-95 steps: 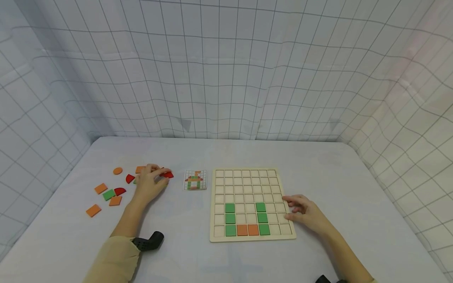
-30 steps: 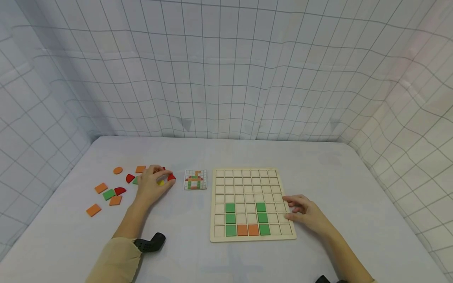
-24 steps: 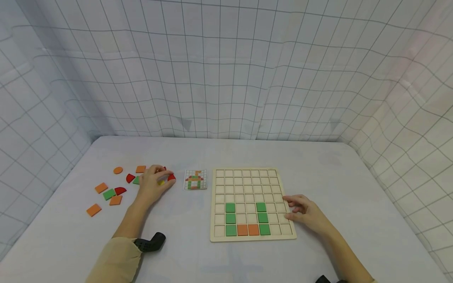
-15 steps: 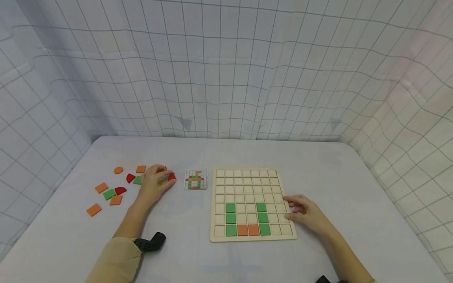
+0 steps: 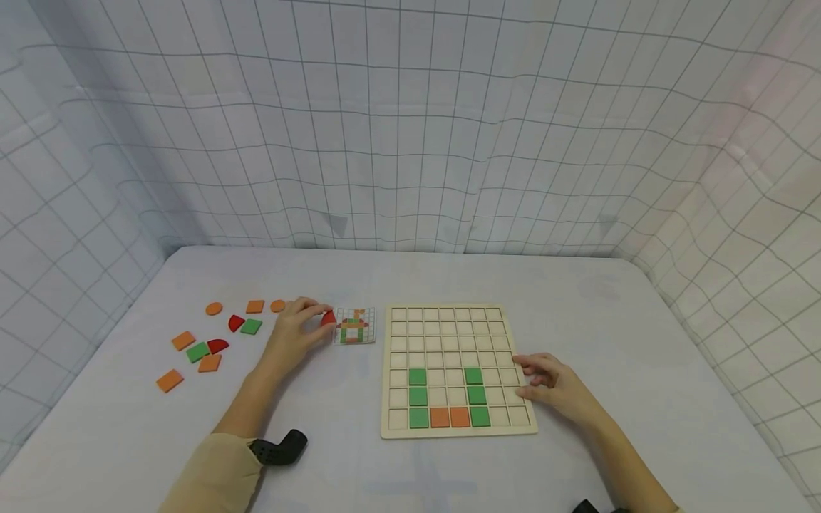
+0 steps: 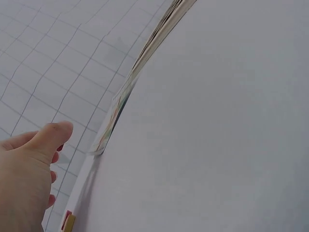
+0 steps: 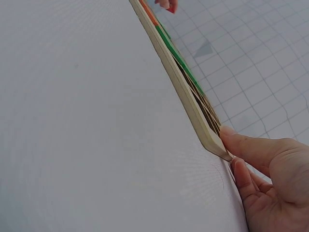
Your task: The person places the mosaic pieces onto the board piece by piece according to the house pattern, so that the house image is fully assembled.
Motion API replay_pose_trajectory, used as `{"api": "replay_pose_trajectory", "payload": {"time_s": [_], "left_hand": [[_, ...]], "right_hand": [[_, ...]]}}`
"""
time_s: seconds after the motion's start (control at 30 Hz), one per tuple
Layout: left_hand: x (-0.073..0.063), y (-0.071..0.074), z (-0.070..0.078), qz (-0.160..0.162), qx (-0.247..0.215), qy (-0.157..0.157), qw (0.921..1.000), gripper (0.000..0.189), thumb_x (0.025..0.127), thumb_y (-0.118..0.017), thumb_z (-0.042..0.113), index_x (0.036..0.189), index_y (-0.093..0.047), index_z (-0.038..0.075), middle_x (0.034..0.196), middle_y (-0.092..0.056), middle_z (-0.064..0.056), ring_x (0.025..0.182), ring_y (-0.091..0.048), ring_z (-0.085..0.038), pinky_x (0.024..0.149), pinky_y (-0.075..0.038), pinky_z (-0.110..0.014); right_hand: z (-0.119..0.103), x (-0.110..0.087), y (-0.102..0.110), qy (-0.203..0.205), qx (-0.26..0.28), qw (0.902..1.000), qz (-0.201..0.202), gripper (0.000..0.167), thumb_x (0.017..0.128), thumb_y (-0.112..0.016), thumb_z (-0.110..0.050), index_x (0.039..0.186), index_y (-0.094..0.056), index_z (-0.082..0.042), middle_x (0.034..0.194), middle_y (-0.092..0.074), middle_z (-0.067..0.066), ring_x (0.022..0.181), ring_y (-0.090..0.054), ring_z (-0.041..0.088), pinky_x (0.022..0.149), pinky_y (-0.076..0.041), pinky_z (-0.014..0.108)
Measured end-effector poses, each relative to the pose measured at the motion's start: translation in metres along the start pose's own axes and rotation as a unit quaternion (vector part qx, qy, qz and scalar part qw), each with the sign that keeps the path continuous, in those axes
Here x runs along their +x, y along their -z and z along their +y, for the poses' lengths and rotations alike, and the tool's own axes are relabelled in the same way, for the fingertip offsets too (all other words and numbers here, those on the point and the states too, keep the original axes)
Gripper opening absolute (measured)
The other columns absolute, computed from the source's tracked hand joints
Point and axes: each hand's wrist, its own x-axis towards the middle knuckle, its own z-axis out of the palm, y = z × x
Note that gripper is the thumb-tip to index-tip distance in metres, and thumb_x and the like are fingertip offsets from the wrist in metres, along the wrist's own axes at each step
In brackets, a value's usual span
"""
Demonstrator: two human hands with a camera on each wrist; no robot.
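My left hand [image 5: 295, 331] pinches a red fan-shaped tile [image 5: 328, 318] between thumb and fingers, beside the left edge of a small pattern card [image 5: 354, 335]. Only a sliver of this tile shows behind the thumb in the left wrist view. At the right, my right hand [image 5: 554, 385] holds the edge of a wooden grid board [image 5: 383, 370]; its thumb [image 7: 231, 137] lies over the rim in the right wrist view, with the other fingers at the side. Green tiles [image 5: 417, 396] fill two short columns on the board, and two orange tiles [image 5: 439, 417] join them along the bottom row.
Loose tiles lie left of the card: orange squares [image 5: 169, 381], green ones [image 5: 251, 326], red fan shapes [image 5: 218, 345] and orange discs [image 5: 214, 308]. A red and a yellow piece [image 6: 70, 223] sit below the left hand. A grid-lined curtain [image 5: 410, 142] stands behind the table.
My left hand has moved right with the red fan-shaped tile, up to the card's edge. An orange disc behind the hand has come into view. The right hand and board have stayed put.
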Motion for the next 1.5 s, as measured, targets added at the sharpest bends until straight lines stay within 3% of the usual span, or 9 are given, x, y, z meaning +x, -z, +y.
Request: {"api": "replay_pose_trajectory", "payload": {"time_s": [0.23,0.53,0.83,1.2,1.5], "left_hand": [[0.002,-0.012,0.026,-0.03,0.001,-0.014,0.9994,0.034,0.071,-0.077,0.015,0.102,-0.068,0.002,0.095,-0.057,-0.008,0.087,-0.049,-0.023,0.071,-0.043,-0.036],[-0.002,-0.042,0.054,-0.041,-0.005,-0.086,0.9954,0.028,0.069,-0.08,0.017,0.094,-0.07,0.008,0.09,-0.06,-0.004,0.079,-0.049,-0.018,0.068,-0.041,-0.034],[-0.008,-0.064,0.073,-0.086,0.009,-0.119,0.989,0.027,0.071,-0.077,0.026,0.094,-0.07,0.013,0.089,-0.057,0.001,0.079,-0.049,-0.014,0.068,-0.041,-0.032],[-0.009,-0.063,0.078,-0.133,-0.006,-0.096,0.9864,0.024,0.076,-0.074,0.025,0.098,-0.071,0.015,0.093,-0.054,0.001,0.081,-0.046,-0.013,0.067,-0.036,-0.029],[-0.011,-0.062,0.079,-0.146,-0.007,-0.073,0.9865,0.027,0.075,-0.074,0.026,0.1,-0.071,0.015,0.094,-0.053,0.001,0.083,-0.045,-0.014,0.07,-0.029,-0.033]], "right_hand": [[0.0,0.0,0.0,-0.004,0.003,1.0,0.001,0.053,0.076,-0.073,-0.007,0.124,-0.053,0.004,0.104,-0.05,0.015,0.084,-0.051,0.011,0.072,-0.044,0.017],[-0.001,0.0,0.001,0.001,0.0,1.0,-0.001,0.053,0.076,-0.073,-0.008,0.123,-0.053,0.004,0.104,-0.051,0.015,0.085,-0.051,0.011,0.073,-0.044,0.017],[0.002,0.0,0.001,0.008,0.003,1.0,0.0,0.053,0.076,-0.073,-0.006,0.123,-0.052,0.005,0.106,-0.051,0.016,0.085,-0.051,0.011,0.073,-0.044,0.017],[0.002,0.0,0.002,0.015,0.003,0.9999,0.004,0.052,0.075,-0.073,-0.006,0.122,-0.053,0.005,0.104,-0.051,0.016,0.084,-0.051,0.011,0.073,-0.044,0.017],[0.003,0.0,0.001,0.008,0.006,1.0,0.002,0.052,0.076,-0.072,-0.005,0.123,-0.052,0.005,0.105,-0.051,0.016,0.084,-0.051,0.012,0.072,-0.044,0.017]]}}
